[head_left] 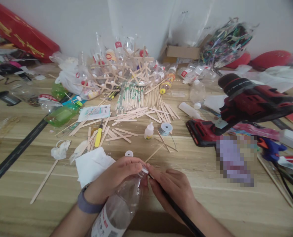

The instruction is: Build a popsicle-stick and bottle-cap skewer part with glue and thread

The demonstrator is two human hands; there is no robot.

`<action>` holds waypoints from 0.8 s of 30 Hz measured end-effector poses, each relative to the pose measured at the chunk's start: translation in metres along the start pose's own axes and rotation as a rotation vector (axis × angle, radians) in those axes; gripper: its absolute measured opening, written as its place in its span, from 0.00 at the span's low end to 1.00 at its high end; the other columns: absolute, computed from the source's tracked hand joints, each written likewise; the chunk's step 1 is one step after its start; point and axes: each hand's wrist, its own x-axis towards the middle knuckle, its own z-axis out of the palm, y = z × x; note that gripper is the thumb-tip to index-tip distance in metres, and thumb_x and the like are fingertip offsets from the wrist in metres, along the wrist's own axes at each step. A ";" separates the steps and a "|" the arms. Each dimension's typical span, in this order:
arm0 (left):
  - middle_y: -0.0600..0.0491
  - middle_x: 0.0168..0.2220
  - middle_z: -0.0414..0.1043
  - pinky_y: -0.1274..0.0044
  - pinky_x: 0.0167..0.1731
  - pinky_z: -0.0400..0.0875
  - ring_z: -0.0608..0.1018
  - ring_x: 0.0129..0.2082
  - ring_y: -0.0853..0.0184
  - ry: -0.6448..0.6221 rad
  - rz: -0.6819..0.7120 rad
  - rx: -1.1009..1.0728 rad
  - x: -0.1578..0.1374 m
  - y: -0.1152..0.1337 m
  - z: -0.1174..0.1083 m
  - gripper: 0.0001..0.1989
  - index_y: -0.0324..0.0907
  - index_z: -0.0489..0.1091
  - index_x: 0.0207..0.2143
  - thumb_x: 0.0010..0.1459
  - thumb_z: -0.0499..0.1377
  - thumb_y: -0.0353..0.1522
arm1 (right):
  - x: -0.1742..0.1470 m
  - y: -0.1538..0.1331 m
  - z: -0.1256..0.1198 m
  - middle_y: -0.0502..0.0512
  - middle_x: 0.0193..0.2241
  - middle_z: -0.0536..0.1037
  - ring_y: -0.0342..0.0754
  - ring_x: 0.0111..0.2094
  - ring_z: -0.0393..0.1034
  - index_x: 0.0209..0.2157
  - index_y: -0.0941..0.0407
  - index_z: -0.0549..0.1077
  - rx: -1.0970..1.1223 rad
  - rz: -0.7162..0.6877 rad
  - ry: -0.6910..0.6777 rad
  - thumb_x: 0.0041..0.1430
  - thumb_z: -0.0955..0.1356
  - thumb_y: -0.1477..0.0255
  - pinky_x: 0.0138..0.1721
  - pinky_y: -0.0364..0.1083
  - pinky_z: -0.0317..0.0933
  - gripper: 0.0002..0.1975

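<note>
My left hand is closed around the neck of a clear plastic bottle, which lies tilted with its labelled base toward me. A white ring or cap shows at the bottle's mouth, beside my thumb. My right hand grips a long black rod, its tip by the bottle's mouth. Whether the tip touches the bottle is hidden by my fingers. A thin wooden skewer sticks out just beyond my fingertips. Past the left hand stands a small white disc with a hole.
A white tissue, a yellow screwdriver, a small glue bottle and a wire spool lie ahead. Craft sticks and plastic bottles pile up behind. A red cordless drill stands right; a black bar crosses the left.
</note>
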 end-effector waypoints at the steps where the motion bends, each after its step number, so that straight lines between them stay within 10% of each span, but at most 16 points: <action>1: 0.54 0.26 0.77 0.79 0.30 0.68 0.76 0.27 0.68 -0.009 0.005 0.011 -0.001 0.001 0.000 0.17 0.39 0.77 0.32 0.52 0.65 0.45 | 0.000 0.000 0.000 0.48 0.23 0.80 0.40 0.17 0.67 0.59 0.60 0.65 -0.004 -0.006 -0.003 0.63 0.64 0.81 0.20 0.42 0.59 0.23; 13: 0.55 0.25 0.73 0.80 0.27 0.61 0.72 0.24 0.72 0.004 -0.011 0.035 0.003 0.003 -0.001 0.27 0.37 0.70 0.31 0.40 0.71 0.49 | 0.002 0.002 -0.001 0.44 0.16 0.73 0.40 0.14 0.61 0.64 0.62 0.59 -0.079 -0.037 -0.011 0.64 0.63 0.79 0.18 0.42 0.54 0.27; 24: 0.53 0.26 0.75 0.80 0.28 0.62 0.73 0.25 0.71 0.007 0.009 0.035 0.001 0.001 -0.002 0.20 0.37 0.74 0.33 0.50 0.67 0.46 | 0.004 0.003 -0.003 0.49 0.28 0.83 0.41 0.17 0.70 0.63 0.58 0.60 0.015 -0.003 -0.017 0.63 0.63 0.80 0.20 0.43 0.59 0.27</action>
